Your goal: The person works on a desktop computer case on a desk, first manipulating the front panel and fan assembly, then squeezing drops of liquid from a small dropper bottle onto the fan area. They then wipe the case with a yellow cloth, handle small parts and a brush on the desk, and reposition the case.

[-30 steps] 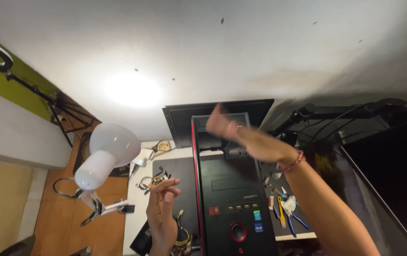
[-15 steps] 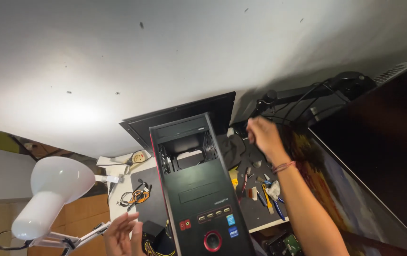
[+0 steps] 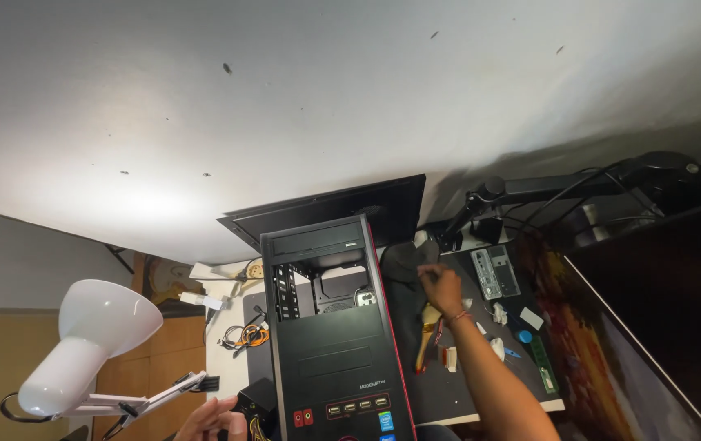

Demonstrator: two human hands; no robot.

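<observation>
A home repair desk was shown: around an opened computer case (image 3: 330, 327), tools (image 3: 425, 335), cables (image 3: 246, 335) and a lamp (image 3: 81, 343) were scattered.

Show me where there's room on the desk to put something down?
Bare mat shows at the desk's near edge, between the black computer case and the right forearm. It is crowded right of the right hand: small parts, a blue cap. Cables clutter the case's left.

Bright glare blooms on the pale wall (image 3: 146, 200) beyond the lamp (image 3: 89, 343); right side dim, shadowed; edges bend wide-angle.
</observation>
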